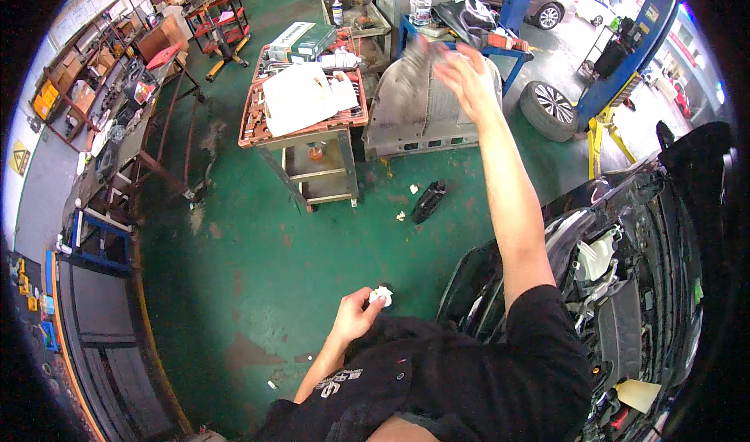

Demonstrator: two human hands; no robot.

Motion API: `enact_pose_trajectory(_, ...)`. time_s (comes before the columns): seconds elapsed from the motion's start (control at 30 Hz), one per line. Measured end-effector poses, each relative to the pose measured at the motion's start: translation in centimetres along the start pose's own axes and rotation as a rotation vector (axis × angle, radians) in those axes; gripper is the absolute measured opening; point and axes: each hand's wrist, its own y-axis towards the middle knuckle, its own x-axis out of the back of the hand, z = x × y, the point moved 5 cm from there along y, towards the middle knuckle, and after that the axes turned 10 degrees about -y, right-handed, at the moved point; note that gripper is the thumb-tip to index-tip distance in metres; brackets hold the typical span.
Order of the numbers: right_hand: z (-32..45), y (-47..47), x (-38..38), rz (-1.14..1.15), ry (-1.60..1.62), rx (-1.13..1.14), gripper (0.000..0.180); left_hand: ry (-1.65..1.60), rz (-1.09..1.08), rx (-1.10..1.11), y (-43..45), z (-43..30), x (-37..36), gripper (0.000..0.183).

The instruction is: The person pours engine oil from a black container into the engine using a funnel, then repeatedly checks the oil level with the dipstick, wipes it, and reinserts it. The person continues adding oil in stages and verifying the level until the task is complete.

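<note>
My left hand is low, in front of my body, and pinches a crumpled white tissue between thumb and fingers. A small dark thing shows just behind the tissue. My right arm is stretched out far ahead. My right hand is blurred, its fingers spread, in front of a large grey panel propped on the floor. A blurred dark grey thing shows beside its fingertips; whether the hand holds it cannot be told. A black bottle lies on the green floor near small white scraps.
A tool cart bears an open socket set, a white sheet and a box. A car's open engine bay is close on my right. A wheel lies by a blue lift post. A workbench runs along the left.
</note>
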Motion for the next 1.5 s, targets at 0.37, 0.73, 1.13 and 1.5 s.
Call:
enact_pose_trajectory(0.37,-8.1,-17.3,9.6,0.335,-0.821,-0.278,0.019,0.001,0.416,-0.246,8.1,1.8,-4.7,0.016)
enact_pose_trajectory(0.73,12.4,-65.0,48.7,-1.239,-0.916,-0.374,0.015,-0.19,1.128,0.354,5.2,-2.0,-30.3,0.019)
enact_pose_trajectory(1.13,30.9,-83.6,76.4,-1.762,-1.475,-0.539,0.065,-0.04,1.481,0.394,-13.1,-5.8,-63.8,0.019)
enact_pose_trajectory(1.5,34.1,-83.7,76.8,-1.584,-1.809,-0.495,0.047,0.023,1.585,0.474,-23.5,-4.1,-85.9,0.022)
